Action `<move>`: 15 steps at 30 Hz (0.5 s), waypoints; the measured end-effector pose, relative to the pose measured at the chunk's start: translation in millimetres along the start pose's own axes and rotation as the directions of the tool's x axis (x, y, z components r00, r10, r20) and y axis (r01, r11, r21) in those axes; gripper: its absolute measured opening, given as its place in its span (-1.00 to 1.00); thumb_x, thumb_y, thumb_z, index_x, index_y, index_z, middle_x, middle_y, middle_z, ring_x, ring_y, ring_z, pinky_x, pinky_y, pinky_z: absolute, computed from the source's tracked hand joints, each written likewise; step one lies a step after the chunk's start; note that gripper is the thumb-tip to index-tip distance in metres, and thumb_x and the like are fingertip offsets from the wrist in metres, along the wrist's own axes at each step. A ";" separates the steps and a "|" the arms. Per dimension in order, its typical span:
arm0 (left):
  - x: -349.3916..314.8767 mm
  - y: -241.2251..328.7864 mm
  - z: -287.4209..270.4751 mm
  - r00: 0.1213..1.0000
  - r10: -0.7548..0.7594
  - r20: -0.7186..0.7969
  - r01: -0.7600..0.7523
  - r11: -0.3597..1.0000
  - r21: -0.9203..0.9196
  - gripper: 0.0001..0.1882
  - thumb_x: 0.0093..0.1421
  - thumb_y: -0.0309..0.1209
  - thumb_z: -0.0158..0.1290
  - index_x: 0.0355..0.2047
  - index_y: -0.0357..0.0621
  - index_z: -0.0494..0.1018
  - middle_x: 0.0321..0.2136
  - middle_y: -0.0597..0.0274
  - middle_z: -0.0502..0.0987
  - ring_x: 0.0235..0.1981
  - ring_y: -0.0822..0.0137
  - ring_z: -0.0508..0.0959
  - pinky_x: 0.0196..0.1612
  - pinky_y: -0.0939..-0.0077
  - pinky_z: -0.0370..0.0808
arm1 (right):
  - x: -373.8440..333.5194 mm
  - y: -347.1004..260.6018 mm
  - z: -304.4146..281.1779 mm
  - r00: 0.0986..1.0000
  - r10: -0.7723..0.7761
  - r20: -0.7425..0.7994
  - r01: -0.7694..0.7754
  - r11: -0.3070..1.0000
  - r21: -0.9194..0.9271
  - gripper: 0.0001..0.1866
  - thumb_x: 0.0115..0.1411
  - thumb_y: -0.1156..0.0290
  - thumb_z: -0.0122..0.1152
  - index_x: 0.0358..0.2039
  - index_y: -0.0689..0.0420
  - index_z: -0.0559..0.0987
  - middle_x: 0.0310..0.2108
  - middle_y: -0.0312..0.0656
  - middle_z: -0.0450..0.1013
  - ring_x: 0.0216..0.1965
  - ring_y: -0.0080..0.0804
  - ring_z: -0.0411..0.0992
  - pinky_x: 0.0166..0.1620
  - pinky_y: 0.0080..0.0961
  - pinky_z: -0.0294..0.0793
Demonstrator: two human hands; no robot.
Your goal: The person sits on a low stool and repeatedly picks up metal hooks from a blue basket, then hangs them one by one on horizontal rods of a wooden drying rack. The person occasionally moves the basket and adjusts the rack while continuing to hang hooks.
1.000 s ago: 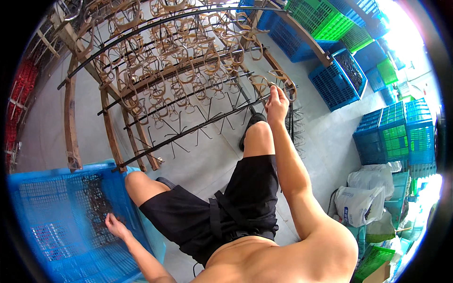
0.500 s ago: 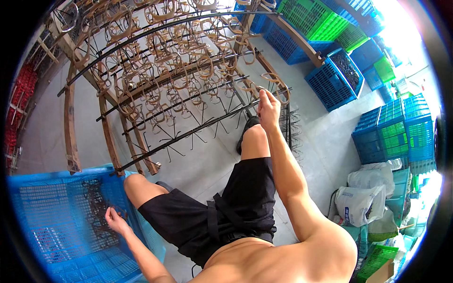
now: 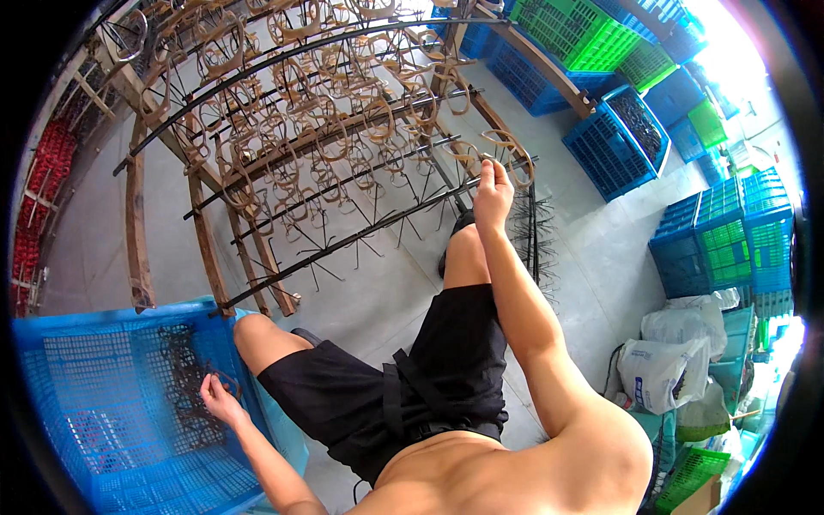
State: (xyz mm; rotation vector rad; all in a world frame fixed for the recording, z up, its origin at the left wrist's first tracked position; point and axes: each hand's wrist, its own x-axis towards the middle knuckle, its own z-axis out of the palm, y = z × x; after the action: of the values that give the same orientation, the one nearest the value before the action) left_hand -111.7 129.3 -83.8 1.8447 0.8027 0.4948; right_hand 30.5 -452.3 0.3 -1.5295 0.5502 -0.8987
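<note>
My right hand is raised at the right end of the lowest black rod. Its thumb and fingers pinch a brown loop-shaped frame, which looks like a spectacle frame. Thin black wire hooks stick out along that rod. My left hand is over the blue crate at the lower left, fingertips closed on a thin dark curved piece. A pile of dark tangled pieces lies in the crate beside it. Whether my left hand's piece is also a frame cannot be made out.
A wooden rack with black rods carries many brown frames. A blue crate of dark pieces stands on the grey floor at the right. Stacked blue and green crates and white bags line the right side.
The whole view has shifted slightly. My right hand stays by the rod's end, its wrist a little turned. At the crate, the dark piece shows more clearly in my left hand.
</note>
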 end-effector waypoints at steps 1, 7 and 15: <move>-0.6 -0.7 0.8 1.000 -0.008 -0.003 0.008 1.000 -0.005 -0.77 0.26 -0.33 -0.03 -0.14 -0.15 0.42 -0.27 0.30 0.52 -0.45 0.53 0.36 -0.40 0.64 0.31 | -0.5 0.8 3.0 0.997 -0.060 -0.051 0.056 0.995 -0.088 -0.78 0.26 0.31 0.04 -0.29 0.20 0.54 -0.66 -0.52 0.22 -0.64 -0.79 0.08 -0.59 -0.76 0.05; -10.6 6.5 4.9 0.999 -0.025 0.028 0.028 0.994 -0.102 -0.78 0.25 -0.35 -0.03 -0.15 -0.17 0.42 -0.27 0.29 0.53 -0.46 0.55 0.37 -0.40 0.66 0.31 | 11.7 -8.5 -7.1 0.976 0.180 0.123 -0.194 0.974 0.115 -0.78 0.24 0.33 0.05 -0.30 0.23 0.54 -0.55 -0.42 0.39 -0.65 -0.78 0.16 -0.60 -0.75 0.14; -36.1 48.3 17.2 0.994 0.066 0.083 -0.042 0.964 -0.261 -0.79 0.25 -0.42 -0.04 -0.16 -0.26 0.40 -0.27 0.19 0.54 -0.47 0.57 0.38 -0.44 0.72 0.32 | 6.2 2.4 -7.9 1.000 0.011 0.019 -0.009 0.993 -0.119 -0.70 0.24 0.23 0.05 -0.27 0.24 0.53 -0.66 -0.44 0.28 -0.69 -0.71 0.14 -0.62 -0.67 0.19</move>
State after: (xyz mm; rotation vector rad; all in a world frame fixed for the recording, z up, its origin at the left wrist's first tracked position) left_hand -110.9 79.7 -45.4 1.6369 0.5974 0.5211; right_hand 28.2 -462.2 -0.8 -1.6405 0.6057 -0.8550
